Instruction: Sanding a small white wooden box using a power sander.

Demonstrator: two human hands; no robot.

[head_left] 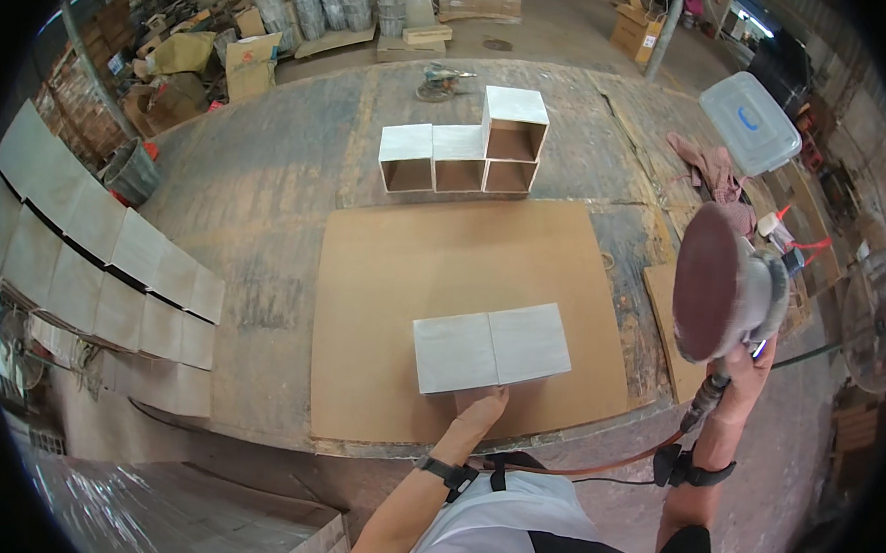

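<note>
A white two-part box (pixel 490 347) rests on a brown board (pixel 383 273) in front of me. At its near edge is my left hand (pixel 479 411), closed on the rim with the thumb up by the seam; the other fingers are mostly hidden below the edge. Raised at the right, my right hand (pixel 748 378) grips a disc sander (pixel 759 298) by its body. The sander's round dark-red abrasive pad (pixel 708 282) is turned toward the left, apart from the box. A brown hose (pixel 634 455) runs from its handle toward my waist.
White open-fronted boxes (pixel 460 140) stand stepped at the table's far side, with another power tool (pixel 440 81) behind. Rows of white boxes (pixel 92 288) line the left. A lidded clear plastic bin (pixel 752 122), pink cloth (pixel 714 176) and small bottles occupy the right.
</note>
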